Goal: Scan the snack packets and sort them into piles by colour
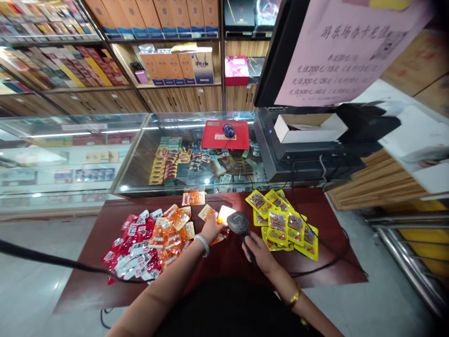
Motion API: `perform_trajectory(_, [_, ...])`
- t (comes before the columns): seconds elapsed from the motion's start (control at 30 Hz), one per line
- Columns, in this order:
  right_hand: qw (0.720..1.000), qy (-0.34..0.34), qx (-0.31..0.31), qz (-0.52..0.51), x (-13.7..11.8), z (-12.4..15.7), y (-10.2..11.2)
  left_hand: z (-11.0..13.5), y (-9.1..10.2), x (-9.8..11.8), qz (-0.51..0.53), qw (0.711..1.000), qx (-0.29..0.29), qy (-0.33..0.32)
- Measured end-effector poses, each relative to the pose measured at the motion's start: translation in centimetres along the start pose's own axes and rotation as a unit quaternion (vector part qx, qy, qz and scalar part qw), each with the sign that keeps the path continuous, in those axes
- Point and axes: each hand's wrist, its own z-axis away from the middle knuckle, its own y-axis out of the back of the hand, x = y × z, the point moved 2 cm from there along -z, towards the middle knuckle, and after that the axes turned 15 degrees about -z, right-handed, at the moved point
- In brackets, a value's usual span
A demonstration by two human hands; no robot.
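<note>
In my right hand (260,252) is a black barcode scanner (238,223), fingers wrapped round its handle. Its light falls on an orange snack packet (223,216) that my left hand (212,229) pinches just left of the scanner head. Another orange packet (206,212) lies by my left fingers, and part of one more shows below them. Left of my left hand spreads a heap of orange packets (171,238), beside red and white packets (136,250). To the right of the scanner lie several yellow snack packets (278,224), overlapping each other.
The dark red table (224,267) meets a glass display counter (140,175). A red mouse pad (213,135) with a mouse (228,130) rests on the glass. A monitor back with a pink notice (336,56) rises at right. Black cables (321,267) cross the table.
</note>
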Motion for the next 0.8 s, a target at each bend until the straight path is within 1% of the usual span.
perform_trajectory(0.1, [1.0, 0.002, -0.002, -0.005, 0.0, 0.2, 0.6, -0.5, -1.2, 0.5, 0.045, 0.998, -0.024, 0.02])
perform_trajectory(0.2, [1.0, 0.007, 0.01, -0.002, -0.1, 0.6, 1.2, -1.1, -2.3, 1.4, 0.105, 0.994, -0.018, 0.031])
perform_trajectory(0.27, [0.999, 0.012, 0.032, -0.001, -0.3, 0.8, 1.7, -1.4, -2.5, 2.1, 0.121, 0.992, -0.02, 0.011])
perform_trajectory(0.3, [0.999, 0.017, 0.044, 0.0, -0.4, 0.8, 1.9, -1.5, -2.3, 2.3, 0.108, 0.994, -0.018, -0.004])
perform_trajectory(0.33, [0.998, 0.022, 0.055, 0.004, -0.4, 0.8, 2.2, -1.4, -1.9, 2.3, 0.072, 0.997, -0.01, -0.018])
perform_trajectory(0.4, [0.997, 0.033, 0.07, 0.014, -0.4, 0.8, 2.6, -1.2, -0.4, 2.0, -0.062, 0.997, 0.022, -0.033])
perform_trajectory(0.47, [0.997, 0.035, 0.071, 0.022, -0.3, 0.8, 2.9, -0.9, 1.4, 1.2, -0.221, 0.974, 0.046, -0.03])
perform_trajectory(0.5, [0.997, 0.032, 0.068, 0.023, -0.2, 0.7, 2.9, -0.8, 2.2, 0.8, -0.285, 0.957, 0.045, -0.029])
perform_trajectory(0.57, [0.998, 0.024, 0.059, 0.021, 0.2, 0.7, 2.8, -0.8, 3.3, 0.1, -0.372, 0.927, 0.021, -0.036])
perform_trajectory(0.63, [0.998, 0.016, 0.049, 0.017, 0.5, 0.6, 2.6, -1.0, 4.0, -0.3, -0.419, 0.907, -0.007, -0.051])
perform_trajectory(0.7, [0.999, 0.006, 0.04, 0.012, 0.8, 0.6, 2.2, -1.3, 4.2, -0.4, -0.435, 0.898, -0.032, -0.053])
perform_trajectory(0.73, [0.999, 0.0, 0.037, 0.01, 0.9, 0.6, 2.1, -1.5, 4.2, -0.5, -0.429, 0.901, -0.045, -0.042])
perform_trajectory(0.8, [0.999, -0.009, 0.039, 0.006, 1.0, 0.7, 1.9, -1.8, 3.9, -0.7, -0.381, 0.923, -0.058, 0.0])
